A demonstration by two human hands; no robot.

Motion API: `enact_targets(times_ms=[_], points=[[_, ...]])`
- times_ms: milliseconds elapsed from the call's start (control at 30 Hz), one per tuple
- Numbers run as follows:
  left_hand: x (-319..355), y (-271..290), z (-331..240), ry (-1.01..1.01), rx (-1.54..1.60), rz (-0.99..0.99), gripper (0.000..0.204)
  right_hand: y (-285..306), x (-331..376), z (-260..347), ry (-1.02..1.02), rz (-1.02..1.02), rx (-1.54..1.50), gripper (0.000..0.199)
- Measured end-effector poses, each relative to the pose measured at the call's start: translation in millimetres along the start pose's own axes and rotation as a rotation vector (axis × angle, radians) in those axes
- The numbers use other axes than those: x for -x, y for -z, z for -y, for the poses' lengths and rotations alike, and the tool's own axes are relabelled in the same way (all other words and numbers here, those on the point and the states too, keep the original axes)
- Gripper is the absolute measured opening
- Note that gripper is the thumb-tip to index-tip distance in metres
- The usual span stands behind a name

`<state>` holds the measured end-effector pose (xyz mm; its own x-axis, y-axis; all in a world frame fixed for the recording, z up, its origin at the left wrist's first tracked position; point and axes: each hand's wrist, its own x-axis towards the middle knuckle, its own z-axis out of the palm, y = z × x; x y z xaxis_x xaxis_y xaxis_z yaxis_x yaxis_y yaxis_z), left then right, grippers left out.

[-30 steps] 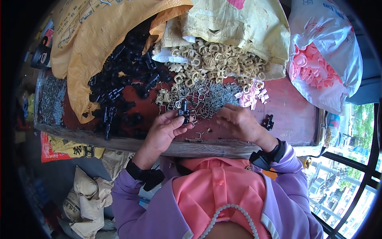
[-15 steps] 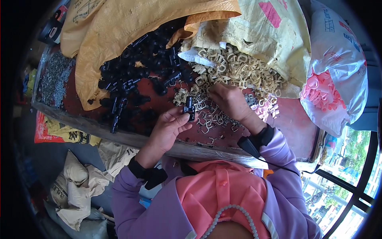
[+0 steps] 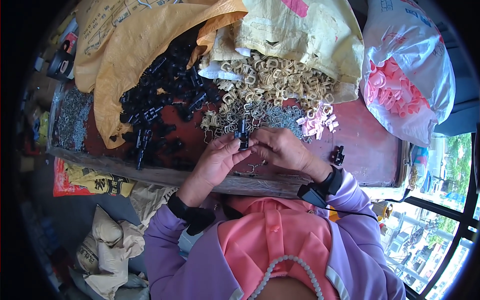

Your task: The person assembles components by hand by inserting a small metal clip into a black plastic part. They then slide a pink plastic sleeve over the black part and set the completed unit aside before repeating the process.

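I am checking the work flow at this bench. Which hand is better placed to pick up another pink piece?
The right hand, probably. The pink pieces lie just beyond its fingers, on its side of the table. The left hand is farther away and pinches the small black part.

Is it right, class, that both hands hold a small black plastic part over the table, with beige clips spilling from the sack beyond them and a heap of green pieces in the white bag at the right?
Not quite. The head view shows the pieces in the white bag are pink, not green. The rest stands: left hand and right hand hold a small black plastic part over the table, beige clips beyond.
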<state>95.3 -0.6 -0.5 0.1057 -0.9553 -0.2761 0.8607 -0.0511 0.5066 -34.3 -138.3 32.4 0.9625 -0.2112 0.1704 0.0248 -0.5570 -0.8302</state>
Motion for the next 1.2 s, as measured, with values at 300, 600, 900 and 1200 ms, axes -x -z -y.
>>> enact_targets(times_ms=[300, 600, 900, 1200], points=[[3.6, -4.6, -2.0, -0.055, -0.13, 0.026, 0.027, -4.1, 8.8, -1.9, -0.35, 0.0, -0.243, 0.02], [4.9, -2.9, -17.5, 0.124, -0.281, -0.073, 0.024, 25.9, 10.1, 6.8, -0.104, 0.011, -0.091, 0.022], [17.1, -10.9, -17.6, 0.353, -0.381, 0.019, 0.027, 24.8, 6.2, 38.1, 0.286, 0.135, 0.4, 0.028], [18.0, -14.4, -15.3, 0.427, -0.424, 0.031, 0.028, 19.8, 2.4, 48.8, 0.391, 0.343, 0.651, 0.029]])
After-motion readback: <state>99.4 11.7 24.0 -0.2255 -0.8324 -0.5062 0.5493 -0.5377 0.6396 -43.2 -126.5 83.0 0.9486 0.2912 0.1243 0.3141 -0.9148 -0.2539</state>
